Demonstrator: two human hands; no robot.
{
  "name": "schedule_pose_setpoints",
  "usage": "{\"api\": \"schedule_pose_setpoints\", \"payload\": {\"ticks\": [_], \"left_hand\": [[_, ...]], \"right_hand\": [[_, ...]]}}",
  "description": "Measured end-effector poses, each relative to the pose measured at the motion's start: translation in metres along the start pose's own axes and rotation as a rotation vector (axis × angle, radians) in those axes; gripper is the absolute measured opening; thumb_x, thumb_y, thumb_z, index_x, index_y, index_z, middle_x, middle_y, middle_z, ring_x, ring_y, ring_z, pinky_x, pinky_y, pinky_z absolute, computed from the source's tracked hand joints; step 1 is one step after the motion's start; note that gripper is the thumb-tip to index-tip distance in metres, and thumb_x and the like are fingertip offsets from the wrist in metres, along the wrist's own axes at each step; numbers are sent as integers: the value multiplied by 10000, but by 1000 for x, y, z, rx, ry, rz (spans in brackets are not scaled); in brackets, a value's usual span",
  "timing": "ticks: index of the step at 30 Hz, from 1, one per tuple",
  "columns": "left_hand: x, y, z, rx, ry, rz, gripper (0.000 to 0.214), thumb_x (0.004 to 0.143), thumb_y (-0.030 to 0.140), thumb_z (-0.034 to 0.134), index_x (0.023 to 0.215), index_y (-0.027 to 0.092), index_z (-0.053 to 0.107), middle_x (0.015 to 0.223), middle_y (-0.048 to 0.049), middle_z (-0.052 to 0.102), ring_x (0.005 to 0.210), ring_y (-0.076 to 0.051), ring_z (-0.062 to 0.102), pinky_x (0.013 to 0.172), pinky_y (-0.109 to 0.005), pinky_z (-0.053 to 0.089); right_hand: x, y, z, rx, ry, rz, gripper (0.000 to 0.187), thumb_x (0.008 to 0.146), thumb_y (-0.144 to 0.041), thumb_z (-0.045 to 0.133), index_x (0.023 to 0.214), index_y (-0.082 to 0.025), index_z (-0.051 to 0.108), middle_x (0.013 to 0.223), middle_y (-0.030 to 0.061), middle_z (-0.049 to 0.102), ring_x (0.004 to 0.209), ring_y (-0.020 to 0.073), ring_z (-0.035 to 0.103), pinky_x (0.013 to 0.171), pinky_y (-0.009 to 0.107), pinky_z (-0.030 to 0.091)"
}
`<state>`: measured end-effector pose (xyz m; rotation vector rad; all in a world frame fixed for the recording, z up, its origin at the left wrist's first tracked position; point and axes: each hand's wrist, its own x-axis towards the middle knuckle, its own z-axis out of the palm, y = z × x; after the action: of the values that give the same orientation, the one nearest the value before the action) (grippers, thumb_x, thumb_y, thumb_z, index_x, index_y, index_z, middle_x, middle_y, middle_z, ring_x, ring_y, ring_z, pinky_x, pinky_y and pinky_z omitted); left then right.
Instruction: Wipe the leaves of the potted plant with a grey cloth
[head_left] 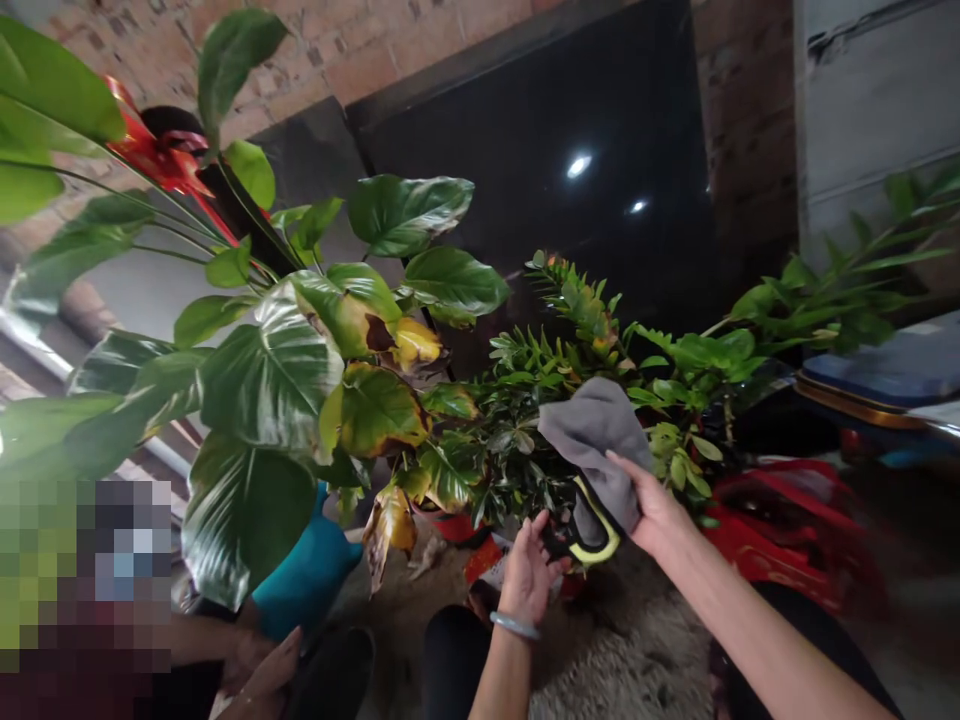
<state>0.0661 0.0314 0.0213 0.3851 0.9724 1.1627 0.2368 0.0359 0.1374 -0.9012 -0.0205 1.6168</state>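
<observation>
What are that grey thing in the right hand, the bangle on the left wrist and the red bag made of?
The grey cloth in the right hand: probably soft woven or fleecy fabric, matte, hanging in loose folds.
The bangle: hard, smooth and pale with a slight sheen; stone, glass or plastic all fit.
The red bag: likely thin plastic, given its shiny, crinkled surface.

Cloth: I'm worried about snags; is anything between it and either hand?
Nothing visible separates the right hand from the cloth it holds. Between the left hand and the cloth's gray part is a black-and-yellow band; I can't tell whether it belongs to the cloth.
</observation>
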Motion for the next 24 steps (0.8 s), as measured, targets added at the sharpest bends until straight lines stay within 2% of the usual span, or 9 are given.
{"api": "schedule_pose_setpoints", "payload": {"ticks": [4, 7, 9, 13, 15, 16, 18, 21, 24], "left_hand": [[0, 0, -10, 48, -28, 16, 424, 882, 499, 568, 1103, 168, 714, 1045, -101, 720, 909, -227, 647, 747, -314, 479], [1, -3, -17, 42, 5, 10, 389, 853, 484, 617, 1051, 168, 732, 944, -85, 724, 866, -222, 642, 742, -312, 470], [2, -5, -17, 13, 24, 12, 345, 847, 455, 636, 1004, 164, 735, 920, -83, 720, 826, -209, 637, 736, -312, 473], [3, -6, -9, -18, 22, 11, 307, 807, 462, 694, 919, 177, 715, 901, -79, 708, 809, -214, 636, 744, -325, 477], [2, -5, -6, -15, 31, 13, 315, 787, 467, 715, 906, 176, 706, 902, -82, 702, 822, -224, 635, 762, -337, 476], [1, -4, -6, -12, 37, 16, 324, 782, 467, 720, 924, 176, 708, 924, -83, 702, 832, -226, 635, 770, -341, 476], [-1, -2, -7, -3, 42, 18, 339, 781, 460, 720, 973, 181, 719, 965, -79, 707, 847, -226, 638, 777, -340, 474], [-4, 0, -9, 10, 23, 17, 311, 787, 457, 707, 945, 191, 732, 921, -64, 716, 848, -226, 642, 769, -328, 470], [-5, -3, -7, -4, 21, 2, 295, 774, 447, 720, 909, 184, 731, 870, -64, 715, 826, -223, 639, 757, -330, 475]], "right_hand": [[-15, 41, -41, -98, 115, 211, 123, 603, -171, 786, 691, -180, 700, 673, 99, 784, 913, 332, 763, 851, 401, 613], [-36, 43, -60, -118, 129, 315, 160, 598, -197, 810, 724, -159, 719, 633, 101, 771, 883, 341, 767, 830, 410, 620], [-40, 27, -50, -113, 50, 262, 222, 583, -207, 826, 775, -146, 732, 674, 108, 782, 873, 344, 767, 820, 416, 623], [-16, -9, 1, -51, -154, 12, 234, 603, -181, 793, 827, -167, 727, 776, 95, 805, 939, 336, 756, 853, 426, 615], [-2, -9, 16, -44, -117, 5, 155, 634, -162, 750, 781, -186, 707, 727, 70, 798, 934, 321, 759, 858, 428, 613], [1, -4, 16, -51, -75, 26, 117, 644, -155, 734, 746, -194, 694, 688, 61, 790, 915, 316, 763, 853, 428, 615], [-1, 14, 2, -81, 4, 90, 82, 650, -154, 728, 687, -202, 672, 629, 57, 772, 860, 312, 772, 831, 425, 621], [-19, 38, -38, -129, 61, 238, 97, 622, -188, 769, 662, -189, 681, 596, 82, 759, 821, 330, 774, 812, 427, 625], [-31, 36, -59, -148, 44, 313, 184, 569, -227, 822, 693, -174, 697, 620, 106, 765, 896, 363, 762, 837, 452, 616]]}}
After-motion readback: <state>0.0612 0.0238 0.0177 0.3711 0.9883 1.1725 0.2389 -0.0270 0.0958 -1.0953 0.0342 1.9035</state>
